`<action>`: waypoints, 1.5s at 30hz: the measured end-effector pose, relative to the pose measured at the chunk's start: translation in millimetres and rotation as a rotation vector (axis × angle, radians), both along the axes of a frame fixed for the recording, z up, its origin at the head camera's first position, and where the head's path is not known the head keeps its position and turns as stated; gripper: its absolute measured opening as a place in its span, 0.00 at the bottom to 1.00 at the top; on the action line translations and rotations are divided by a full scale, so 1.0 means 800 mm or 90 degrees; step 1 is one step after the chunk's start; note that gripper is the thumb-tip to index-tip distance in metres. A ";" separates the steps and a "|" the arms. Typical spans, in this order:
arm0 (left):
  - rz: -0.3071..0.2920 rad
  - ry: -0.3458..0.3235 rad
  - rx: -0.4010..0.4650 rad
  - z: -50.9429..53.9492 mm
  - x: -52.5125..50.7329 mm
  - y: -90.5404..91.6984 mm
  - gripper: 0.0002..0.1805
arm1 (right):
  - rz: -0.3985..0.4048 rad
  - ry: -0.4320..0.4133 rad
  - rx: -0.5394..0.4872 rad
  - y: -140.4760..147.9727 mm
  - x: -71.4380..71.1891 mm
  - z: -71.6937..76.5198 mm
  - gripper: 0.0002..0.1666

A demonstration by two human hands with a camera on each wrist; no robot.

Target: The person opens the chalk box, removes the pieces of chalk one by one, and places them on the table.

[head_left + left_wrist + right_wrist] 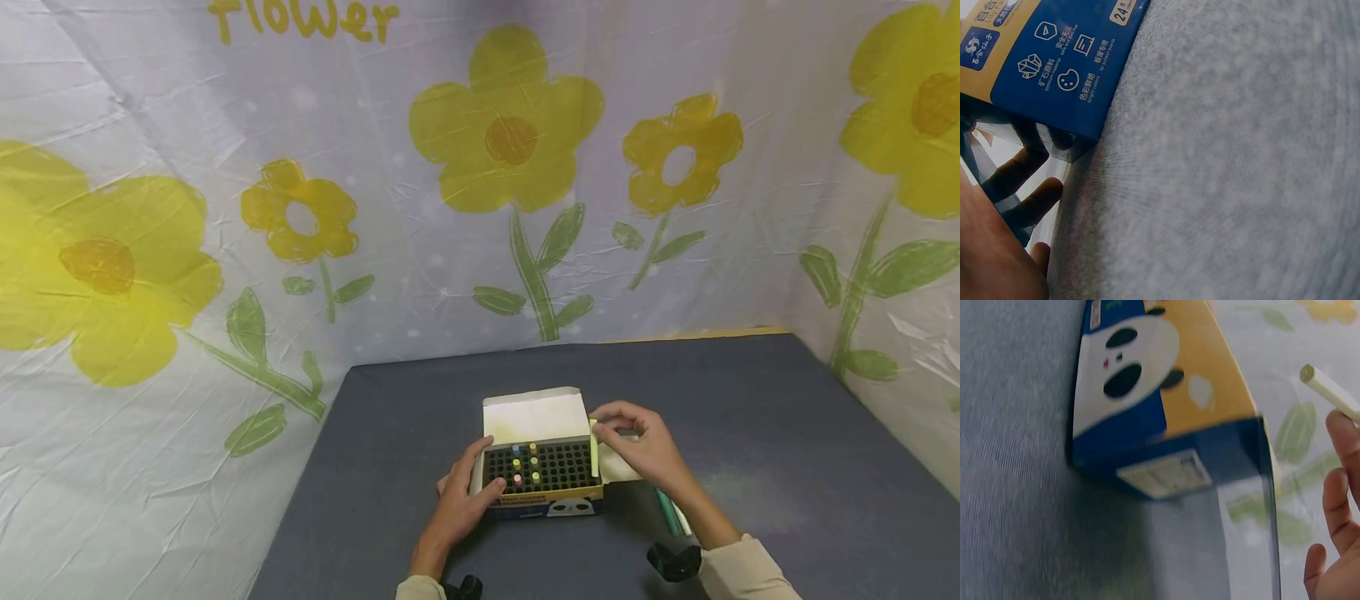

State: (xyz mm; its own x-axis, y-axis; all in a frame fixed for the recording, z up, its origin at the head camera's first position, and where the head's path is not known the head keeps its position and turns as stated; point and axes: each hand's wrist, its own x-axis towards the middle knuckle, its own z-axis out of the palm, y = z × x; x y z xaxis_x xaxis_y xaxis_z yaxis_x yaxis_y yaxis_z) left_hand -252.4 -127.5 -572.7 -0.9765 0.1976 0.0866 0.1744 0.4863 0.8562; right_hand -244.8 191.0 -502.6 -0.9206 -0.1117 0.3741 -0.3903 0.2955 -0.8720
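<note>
An open chalk box (pixel 551 504) stands on the dark table, blue and yellow with a panda face on its front. Its black holder (pixel 564 467) is full of round holes, and several coloured chalks (pixel 536 477) stand in them in two columns. My left hand (pixel 459 504) grips the box's left end, thumb over the front corner; in the left wrist view its fingers lie by the box's end. Between thumb and fingers my right hand (pixel 641 437) pinches a pale yellow chalk (pixel 594 454), held upright over the holder's right edge. In the right wrist view that chalk (pixel 1329 390) is above the box.
The white lid (pixel 534 417) is folded back behind the holder, and a pale side flap (pixel 621 468) sticks out at the right. A green stick (pixel 666 510) and a pale one lie under my right forearm. Flower-printed sheeting (pixel 420 275) walls the table (pixel 360 500).
</note>
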 end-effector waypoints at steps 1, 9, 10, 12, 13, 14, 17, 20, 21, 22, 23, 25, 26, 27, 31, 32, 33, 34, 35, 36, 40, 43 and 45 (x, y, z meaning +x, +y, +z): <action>-0.001 0.001 0.001 0.000 0.000 0.000 0.35 | 0.000 -0.004 0.000 0.005 0.001 -0.001 0.10; 0.003 0.009 -0.004 -0.001 0.000 0.000 0.35 | -0.034 -0.033 0.024 0.042 0.013 -0.006 0.10; 0.005 0.008 -0.005 -0.001 0.000 0.000 0.35 | -0.039 -0.038 0.028 0.047 0.015 -0.007 0.10; 0.010 0.009 -0.006 -0.001 0.000 0.000 0.36 | -0.050 -0.048 0.033 0.057 0.020 -0.009 0.11; 0.012 0.009 -0.006 -0.001 0.000 0.001 0.35 | -0.057 -0.055 0.039 0.062 0.022 -0.010 0.12; 0.014 0.011 -0.007 -0.001 0.000 0.001 0.35 | -0.063 -0.063 0.045 0.067 0.024 -0.011 0.13; 0.011 0.014 -0.006 -0.001 0.001 0.001 0.36 | -0.082 -0.088 0.068 0.085 0.029 -0.017 0.15; 0.002 0.016 -0.005 -0.002 0.000 0.001 0.36 | -0.100 -0.106 0.097 0.102 0.033 -0.024 0.16; -0.001 0.015 -0.004 -0.002 0.000 0.001 0.36 | -0.105 -0.111 0.106 0.108 0.034 -0.027 0.16; -0.003 0.015 -0.007 -0.002 0.000 0.000 0.36 | -0.108 -0.116 0.114 0.113 0.036 -0.029 0.16; -0.004 0.015 -0.006 -0.002 0.000 0.000 0.36 | -0.109 -0.120 0.119 0.119 0.037 -0.032 0.16; -0.005 0.012 -0.004 -0.002 0.000 0.000 0.36 | -0.112 -0.133 0.132 0.128 0.039 -0.035 0.17; -0.005 0.012 -0.004 -0.002 -0.001 0.000 0.36 | -0.110 -0.142 0.137 0.132 0.041 -0.036 0.17; -0.006 0.013 -0.004 -0.002 -0.001 0.000 0.36 | -0.109 -0.151 0.141 0.135 0.042 -0.037 0.17; -0.003 0.012 -0.005 -0.003 -0.002 0.000 0.35 | -0.095 -0.182 0.171 0.144 0.046 -0.042 0.18; -0.003 0.011 -0.006 -0.002 -0.003 0.000 0.35 | -0.090 -0.192 0.177 0.146 0.047 -0.043 0.18; -0.002 0.010 -0.006 -0.002 -0.003 0.000 0.35 | -0.088 -0.200 0.185 0.147 0.048 -0.044 0.18; -0.002 0.008 -0.007 -0.002 -0.003 0.000 0.35 | -0.084 -0.208 0.192 0.148 0.049 -0.045 0.18; -0.002 0.007 -0.007 -0.001 -0.003 0.000 0.35 | -0.081 -0.217 0.201 0.148 0.050 -0.047 0.17; -0.003 0.005 -0.007 -0.001 -0.003 0.000 0.35 | -0.080 -0.223 0.208 0.149 0.050 -0.048 0.17; -0.004 0.002 -0.009 -0.001 -0.002 0.000 0.35 | -0.086 -0.228 0.241 0.148 0.052 -0.052 0.16; -0.001 0.000 -0.012 -0.001 -0.002 0.001 0.35 | -0.093 -0.218 0.255 0.150 0.052 -0.056 0.13; 0.002 -0.001 -0.015 -0.001 -0.001 0.001 0.35 | -0.093 -0.220 0.261 0.151 0.053 -0.057 0.12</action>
